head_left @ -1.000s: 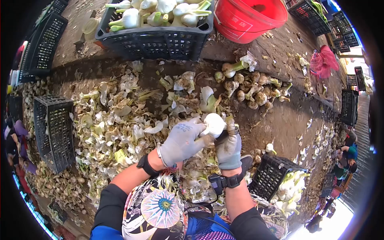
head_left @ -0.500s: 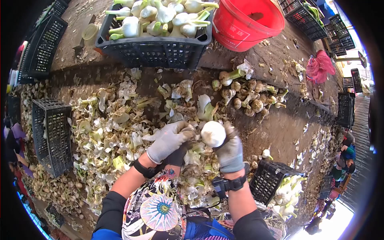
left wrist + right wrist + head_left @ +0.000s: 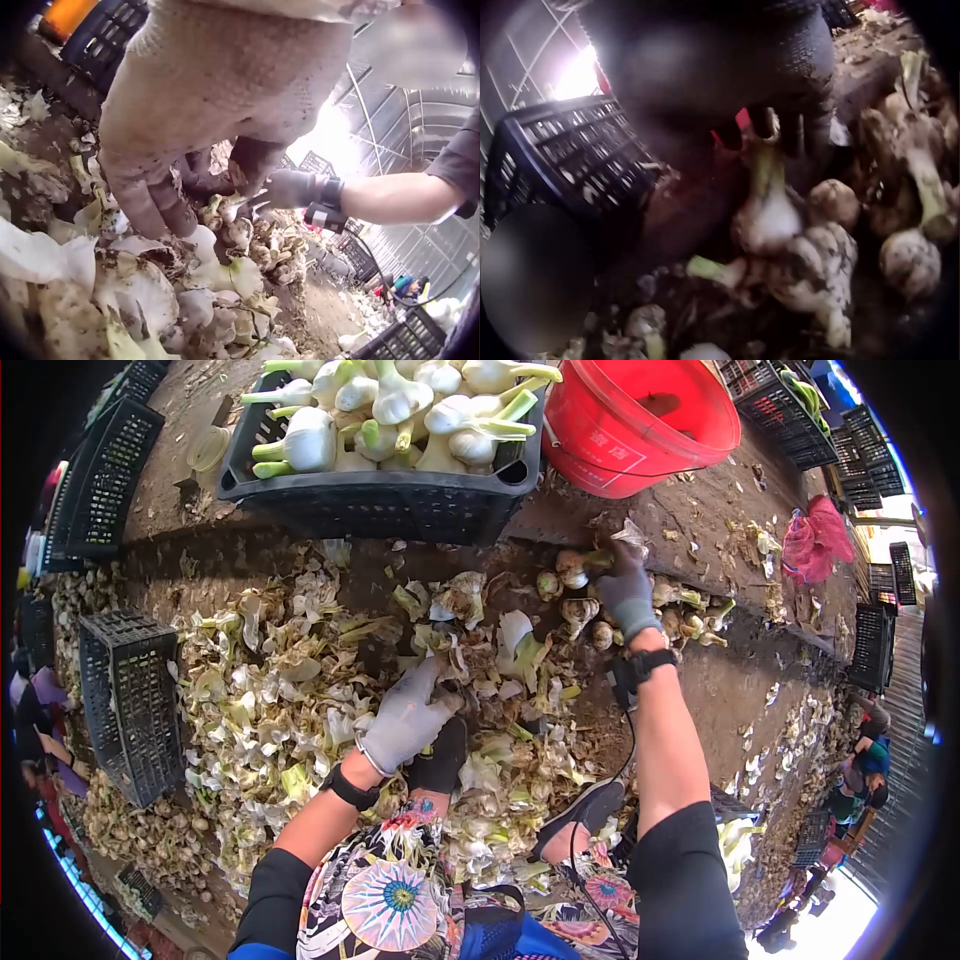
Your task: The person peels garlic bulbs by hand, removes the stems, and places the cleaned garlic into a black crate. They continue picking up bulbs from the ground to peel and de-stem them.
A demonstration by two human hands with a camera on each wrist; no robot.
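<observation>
My gloved right hand (image 3: 628,595) reaches into a heap of unpeeled garlic (image 3: 690,610). Its fingers hang over the green stem of a garlic bulb (image 3: 572,568). From the right wrist, that bulb (image 3: 769,221) stands stem up below the dark, blurred glove, with gaps between the fingertips. My gloved left hand (image 3: 405,720) hovers over a thick layer of garlic peelings (image 3: 290,670), fingers loosely bent. In the left wrist view, the fingertips of the left hand (image 3: 217,97) hang close above dirty husks, and the palm side is partly hidden.
A black crate (image 3: 370,495) full of garlic stands ahead beside a red bucket (image 3: 620,440). Another black crate (image 3: 130,700) is at the left. White garlic bulbs (image 3: 738,850) lie in a crate at my lower right. A shoe (image 3: 590,810) rests among the peelings.
The peeled white garlic bulb has left my hands. My right hand has moved forward and right to the unpeeled heap; my left hand has drawn slightly left, over the peelings.
</observation>
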